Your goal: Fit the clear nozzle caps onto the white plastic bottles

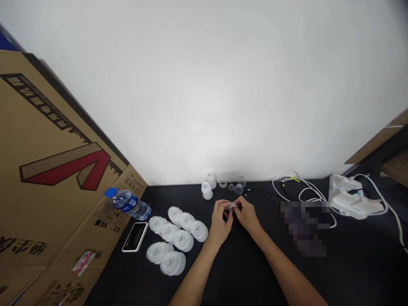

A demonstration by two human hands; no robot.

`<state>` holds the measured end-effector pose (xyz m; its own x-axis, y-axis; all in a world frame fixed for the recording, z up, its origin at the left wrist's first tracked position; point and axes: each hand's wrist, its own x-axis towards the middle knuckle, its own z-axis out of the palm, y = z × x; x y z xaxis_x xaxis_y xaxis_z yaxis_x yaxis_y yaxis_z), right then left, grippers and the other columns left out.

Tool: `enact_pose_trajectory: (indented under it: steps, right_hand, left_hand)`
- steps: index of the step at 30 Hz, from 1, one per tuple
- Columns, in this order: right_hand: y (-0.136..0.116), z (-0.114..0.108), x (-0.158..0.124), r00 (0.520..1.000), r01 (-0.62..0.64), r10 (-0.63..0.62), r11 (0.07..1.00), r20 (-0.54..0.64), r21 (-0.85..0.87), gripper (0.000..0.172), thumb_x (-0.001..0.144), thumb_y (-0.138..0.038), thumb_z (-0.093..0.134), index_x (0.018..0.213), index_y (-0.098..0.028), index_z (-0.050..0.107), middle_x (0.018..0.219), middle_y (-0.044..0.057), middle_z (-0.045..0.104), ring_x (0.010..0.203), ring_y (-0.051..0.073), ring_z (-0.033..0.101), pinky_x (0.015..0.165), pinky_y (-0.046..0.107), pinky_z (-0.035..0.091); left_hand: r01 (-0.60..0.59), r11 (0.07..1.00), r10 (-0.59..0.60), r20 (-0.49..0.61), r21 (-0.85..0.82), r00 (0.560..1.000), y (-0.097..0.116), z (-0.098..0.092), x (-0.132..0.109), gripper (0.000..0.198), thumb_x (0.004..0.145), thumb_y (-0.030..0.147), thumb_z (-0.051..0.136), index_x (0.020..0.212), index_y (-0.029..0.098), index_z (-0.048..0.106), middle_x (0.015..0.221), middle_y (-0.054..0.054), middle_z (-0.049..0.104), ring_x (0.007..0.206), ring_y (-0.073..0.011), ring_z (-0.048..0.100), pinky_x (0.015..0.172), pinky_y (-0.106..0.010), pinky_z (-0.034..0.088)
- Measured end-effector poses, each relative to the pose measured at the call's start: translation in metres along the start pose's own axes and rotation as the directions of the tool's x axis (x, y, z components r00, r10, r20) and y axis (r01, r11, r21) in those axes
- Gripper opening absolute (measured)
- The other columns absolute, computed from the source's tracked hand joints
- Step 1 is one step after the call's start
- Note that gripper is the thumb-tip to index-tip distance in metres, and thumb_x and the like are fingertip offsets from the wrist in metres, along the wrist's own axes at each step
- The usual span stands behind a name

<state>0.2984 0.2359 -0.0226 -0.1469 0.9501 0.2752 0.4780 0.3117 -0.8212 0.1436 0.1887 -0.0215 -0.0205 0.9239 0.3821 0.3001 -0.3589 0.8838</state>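
Black tabletop (255, 267) stops at a white wall (204, 93); left hand (221, 222) and right hand (247, 214) pinch a translucent piece (233, 206).

- Smooth white wall (204, 85), evenly lit, behind everything
- Matte black tabletop (248, 276) meeting the wall
- Large brown corrugated cardboard sheet (57, 127) leaning at left
- Brown wooden panel (395, 168) at the right edge

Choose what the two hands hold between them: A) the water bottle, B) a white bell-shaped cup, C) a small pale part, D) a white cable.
C. The left hand and right hand pinch the small pale part between their fingertips.
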Motion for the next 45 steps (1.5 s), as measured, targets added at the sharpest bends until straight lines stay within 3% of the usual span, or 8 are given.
enact_pose_trajectory:
  steps: [11, 15, 21, 28, 31, 35, 41, 45]
  right_hand:
    - [-0.004, 0.002, -0.005, 0.998, -0.029, 0.024, 0.995, -0.053, -0.098, 0.004, 0.092, -0.028, 0.055, 0.091, -0.026, 0.058, 0.083, 0.004, 0.073, 0.073, 0.025, 0.072, 0.069, 0.032, 0.053]
    - [-0.006, -0.001, -0.003, 0.999, 0.014, -0.017, 0.996, -0.032, -0.088, 0.031, 0.091, -0.023, 0.052, 0.120, -0.024, 0.062, 0.093, 0.005, 0.075, 0.076, 0.025, 0.073, 0.072, 0.034, 0.056]
    - [-0.009, -0.003, -0.003, 0.989, 0.102, -0.101, 0.995, 0.110, -0.006, 0.035, 0.099, -0.022, 0.043, 0.124, -0.027, 0.068, 0.100, 0.006, 0.080, 0.084, 0.025, 0.078, 0.081, 0.034, 0.059]
    - [0.008, 0.002, 0.002, 0.992, 0.044, -0.050, 0.998, 0.118, 0.051, 0.037, 0.097, -0.024, 0.041, 0.115, -0.026, 0.073, 0.073, 0.001, 0.072, 0.060, 0.021, 0.069, 0.062, 0.029, 0.054]
    - [0.012, 0.000, 0.005, 0.995, 0.031, -0.039, 0.996, 0.088, 0.082, 0.035, 0.097, -0.026, 0.042, 0.112, -0.026, 0.073, 0.069, 0.000, 0.069, 0.055, 0.020, 0.065, 0.056, 0.028, 0.051]
    - [0.010, -0.001, 0.006, 0.998, 0.017, -0.025, 0.992, 0.062, 0.124, 0.032, 0.095, -0.028, 0.044, 0.112, -0.026, 0.071, 0.069, -0.001, 0.068, 0.054, 0.020, 0.064, 0.055, 0.029, 0.050]
    - [0.008, -0.001, 0.005, 1.000, -0.015, 0.010, 0.978, 0.029, 0.207, 0.029, 0.098, -0.031, 0.046, 0.114, -0.025, 0.070, 0.077, 0.001, 0.071, 0.063, 0.023, 0.067, 0.062, 0.031, 0.054]
    - [0.009, -0.002, 0.005, 0.999, -0.042, 0.036, 0.958, 0.024, 0.282, 0.033, 0.099, -0.031, 0.046, 0.120, -0.024, 0.069, 0.080, 0.002, 0.070, 0.065, 0.022, 0.066, 0.064, 0.031, 0.054]
  left_hand:
    - [-0.043, 0.999, 0.043, 0.006, 0.028, 0.999, 0.004, 0.002, -0.002, 0.021, 0.103, 0.020, 0.058, 0.121, 0.024, 0.068, 0.128, -0.011, 0.060, 0.097, -0.0188, 0.070, 0.079, -0.033, 0.064]
    - [-0.077, 0.996, 0.078, -0.022, 0.045, 0.997, 0.004, 0.002, -0.001, 0.026, 0.103, 0.018, 0.057, 0.126, 0.025, 0.068, 0.126, -0.011, 0.062, 0.105, -0.0213, 0.070, 0.083, -0.035, 0.065]
    - [-0.078, 0.972, 0.104, -0.107, 0.223, 0.989, 0.007, 0.004, -0.004, 0.033, 0.105, 0.022, 0.057, 0.136, 0.028, 0.066, 0.144, -0.013, 0.054, 0.137, -0.0290, 0.059, 0.114, -0.052, 0.054]
    - [0.121, 0.971, 0.005, -0.525, 0.207, 0.851, -0.005, 0.008, 0.015, 0.076, 0.101, 0.027, 0.062, 0.166, 0.021, 0.024, 0.173, -0.023, 0.024, 0.162, -0.0359, 0.031, 0.128, -0.061, 0.036]
    - [0.225, 0.959, -0.087, -0.581, 0.170, 0.809, -0.018, 0.005, 0.036, 0.083, 0.098, 0.026, 0.066, 0.166, 0.019, 0.019, 0.172, -0.025, 0.028, 0.163, -0.0380, 0.030, 0.129, -0.062, 0.033]
    - [0.364, 0.921, -0.220, -0.585, 0.139, 0.781, -0.034, 0.002, 0.056, 0.075, 0.096, 0.025, 0.066, 0.159, 0.018, 0.026, 0.159, -0.028, 0.047, 0.150, -0.0384, 0.052, 0.119, -0.062, 0.043]
    - [0.303, 0.928, -0.185, -0.438, 0.215, 0.880, -0.031, 0.008, 0.033, 0.036, 0.088, 0.023, 0.072, 0.122, 0.022, 0.060, 0.116, -0.011, 0.071, 0.120, -0.0359, 0.069, 0.107, -0.058, 0.049]
    - [0.174, 0.947, -0.106, -0.248, 0.270, 0.963, -0.013, 0.003, 0.006, 0.037, 0.097, 0.031, 0.067, 0.132, 0.022, 0.059, 0.125, -0.012, 0.069, 0.122, -0.0329, 0.066, 0.108, -0.054, 0.049]
